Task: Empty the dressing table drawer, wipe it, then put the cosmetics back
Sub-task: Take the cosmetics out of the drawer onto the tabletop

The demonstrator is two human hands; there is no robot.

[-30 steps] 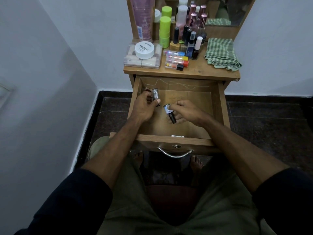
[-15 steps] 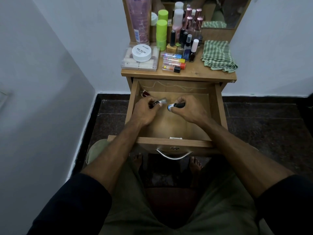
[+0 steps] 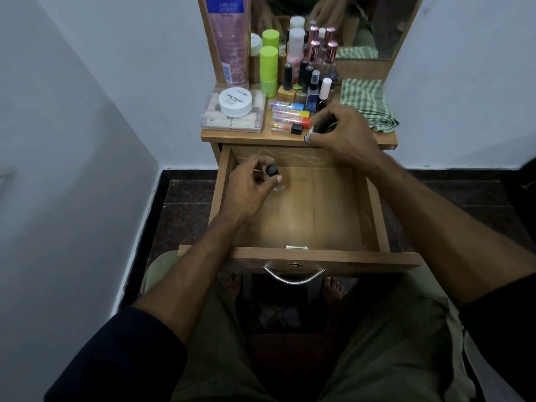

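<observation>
You had the emptying step nearly finished. The drawer (image 3: 304, 216), pulled wide open across the middle of the frame, showed bare wood floor almost everywhere, with only a thin pale thread or wire lying along its back wall. The dressing table top (image 3: 261, 136), in the upper centre, carried the cosmetics already out: a tall pink tube (image 3: 230, 39), green stick containers (image 3: 269, 69), a clear box (image 3: 233, 117) with a white nail polish remover tub (image 3: 235, 101) on it, a cluster of small bottles (image 3: 313, 79) and some capped tubes (image 3: 290, 117) lying flat. The green checked cloth (image 3: 367, 104) sat folded at the upper right of the top, so by my reading the wiping had not begun.

Your right hand (image 3: 345, 134) was curled round a dark bottle (image 3: 320, 127), holding it just over the top's front edge beside the cloth. Your left hand (image 3: 249, 184) pinched a black-capped bottle (image 3: 272, 171) inside the drawer's upper left corner, seemingly the last item there. Left to do: set both down, wipe, restock.
</observation>
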